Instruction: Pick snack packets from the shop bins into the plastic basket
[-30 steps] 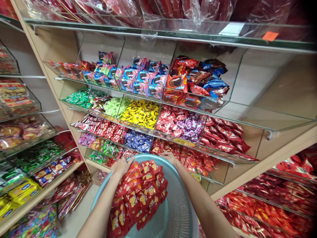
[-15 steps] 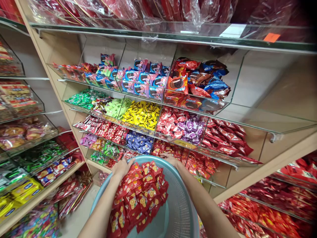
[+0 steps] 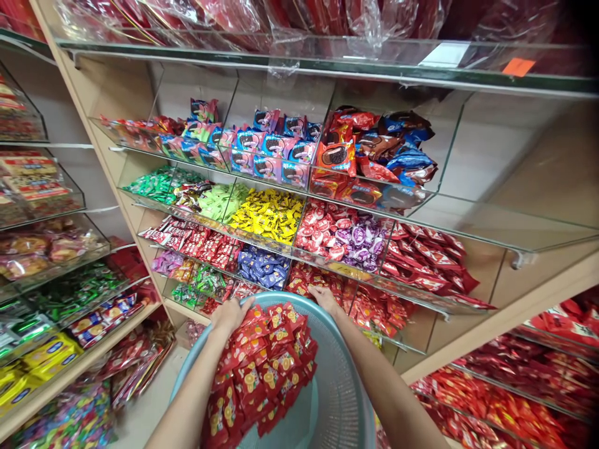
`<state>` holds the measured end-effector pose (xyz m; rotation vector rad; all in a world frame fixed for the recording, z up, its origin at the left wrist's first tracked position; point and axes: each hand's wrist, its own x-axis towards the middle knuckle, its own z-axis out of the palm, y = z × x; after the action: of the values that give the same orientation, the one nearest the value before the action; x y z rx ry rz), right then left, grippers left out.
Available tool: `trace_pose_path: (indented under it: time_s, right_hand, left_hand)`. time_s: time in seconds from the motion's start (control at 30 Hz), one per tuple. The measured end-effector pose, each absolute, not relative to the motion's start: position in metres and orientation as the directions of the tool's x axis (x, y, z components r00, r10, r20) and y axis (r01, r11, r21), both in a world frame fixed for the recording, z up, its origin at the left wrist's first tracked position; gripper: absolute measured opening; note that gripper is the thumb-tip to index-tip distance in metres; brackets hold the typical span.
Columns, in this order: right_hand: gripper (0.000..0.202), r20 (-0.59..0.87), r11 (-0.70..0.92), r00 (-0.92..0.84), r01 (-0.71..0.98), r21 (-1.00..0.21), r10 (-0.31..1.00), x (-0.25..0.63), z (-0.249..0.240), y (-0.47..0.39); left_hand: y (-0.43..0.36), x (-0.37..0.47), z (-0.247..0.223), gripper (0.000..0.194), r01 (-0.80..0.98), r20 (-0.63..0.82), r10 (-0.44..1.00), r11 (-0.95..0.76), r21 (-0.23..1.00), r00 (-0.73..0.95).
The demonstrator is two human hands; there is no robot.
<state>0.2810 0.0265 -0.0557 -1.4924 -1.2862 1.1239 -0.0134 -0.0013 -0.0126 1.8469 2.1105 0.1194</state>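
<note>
At the bottom centre of the frame, a teal basket (image 3: pixel 337 380) is seen from above, with red packets printed with orange slices (image 3: pixel 269 368) heaped against its left side; part of its base is left bare at the right of the heap. At the basket's upper left, the rim is clamped by the curled fingers of the left hand (image 3: pixel 230 313). At its upper right, the rim is crossed by the right hand (image 3: pixel 326 300), whose fingers are pointed leftward; whether they are closed on the rim cannot be told.

Just beyond the rim, red packets (image 3: pixel 322 279) and blue-wrapped sweets (image 3: pixel 262 267) are held in the lower compartments. Across the middle of the frame, yellow-wrapped sweets (image 3: pixel 266 215) are flanked by light green ones (image 3: pixel 218 201) and by red and purple ones (image 3: pixel 360 240). Higher up, cookie packets (image 3: pixel 276 148) are stacked behind clear panels. Along the top edge, red items in clear wrapping (image 3: pixel 318 19) are borne by a glass shelf (image 3: pixel 234 61).
</note>
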Motion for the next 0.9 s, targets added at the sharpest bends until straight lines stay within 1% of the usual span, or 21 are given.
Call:
trace_pose_path:
  time_s: [0.13,0.23,0.33,0.4,0.47,0.5,0.57,0.63,0.7,0.8,0.9]
  right_hand:
    - [0.046,-0.088,-0.121,0.198,0.161,-0.98,0.976,0.283,-0.055,0.024]
    - [0.047,-0.112,-0.139,0.276,0.079,-0.987,0.954,0.285,-0.055,0.021]
    - [0.045,-0.152,-0.156,0.316,-0.012,-0.988,0.937,0.288,-0.052,0.019]
    - [0.04,-0.192,-0.157,0.305,-0.136,-0.978,0.933,0.289,-0.047,0.019]
    - [0.036,-0.215,-0.145,0.255,-0.268,-0.952,0.943,0.289,-0.038,0.018]
    - [0.035,-0.214,-0.138,0.221,-0.316,-0.939,0.952,0.289,-0.033,0.017]
    - [0.035,-0.192,-0.122,0.167,-0.359,-0.925,0.967,0.286,-0.02,0.012]
    - [0.034,-0.184,-0.119,0.148,-0.367,-0.922,0.972,0.283,-0.009,0.003]
    - [0.034,-0.198,-0.138,0.147,-0.338,-0.931,0.969,0.278,0.0,-0.01]
    - [0.035,-0.205,-0.168,0.131,-0.25,-0.954,0.97,0.271,0.007,-0.033]
    - [0.035,-0.165,-0.152,0.088,-0.141,-0.978,0.982,0.263,0.011,-0.052]
  left_hand:
    - [-0.002,-0.014,-0.012,0.069,0.946,-0.195,0.975,0.162,0.279,-0.11]
    - [-0.002,-0.014,-0.012,0.07,0.944,-0.193,0.975,0.164,0.288,-0.111]
    - [-0.003,-0.013,-0.01,0.071,0.942,-0.193,0.975,0.163,0.293,-0.108]
    - [-0.004,-0.012,-0.008,0.071,0.943,-0.198,0.974,0.166,0.289,-0.111]
    - [-0.005,-0.011,-0.006,0.072,0.944,-0.203,0.973,0.169,0.284,-0.113]
    - [-0.005,-0.011,-0.005,0.073,0.944,-0.206,0.972,0.172,0.282,-0.116]
    - [-0.005,-0.01,-0.004,0.076,0.944,-0.21,0.97,0.176,0.278,-0.119]
    - [-0.005,-0.011,-0.003,0.079,0.945,-0.211,0.971,0.173,0.278,-0.116]
    - [-0.005,-0.013,-0.003,0.079,0.947,-0.208,0.973,0.155,0.281,-0.098]
    - [-0.004,-0.015,-0.003,0.079,0.95,-0.202,0.977,0.124,0.285,-0.067]
    - [-0.004,-0.017,-0.003,0.079,0.949,-0.202,0.978,0.118,0.292,-0.06]
